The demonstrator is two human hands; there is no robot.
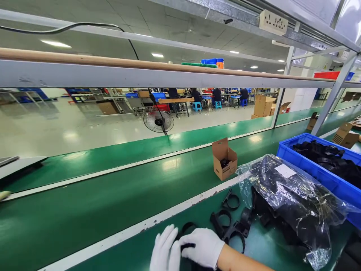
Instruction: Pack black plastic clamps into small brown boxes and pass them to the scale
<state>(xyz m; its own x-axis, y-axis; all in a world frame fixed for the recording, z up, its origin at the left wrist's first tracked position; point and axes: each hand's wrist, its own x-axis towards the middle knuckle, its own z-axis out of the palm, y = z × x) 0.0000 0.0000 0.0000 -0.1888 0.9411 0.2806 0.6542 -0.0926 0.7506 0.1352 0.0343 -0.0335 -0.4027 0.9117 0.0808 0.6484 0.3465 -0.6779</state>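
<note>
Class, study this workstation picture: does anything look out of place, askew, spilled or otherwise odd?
Mildly. Black ring-shaped parts lie loose at odd angles on the green bench beside the open mouth of the clear plastic bag, as if spilled from it. The small cardboard box sits alone on the conveyor belt, flaps open. Nothing looks damaged.

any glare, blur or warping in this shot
Head view: ceiling lights throw bright glare patches on the green conveyor belt and the pale floor; the clear plastic bag glints; the wide lens bows the overhead rail; the gloved hands, left and right, look slightly soft.
</note>
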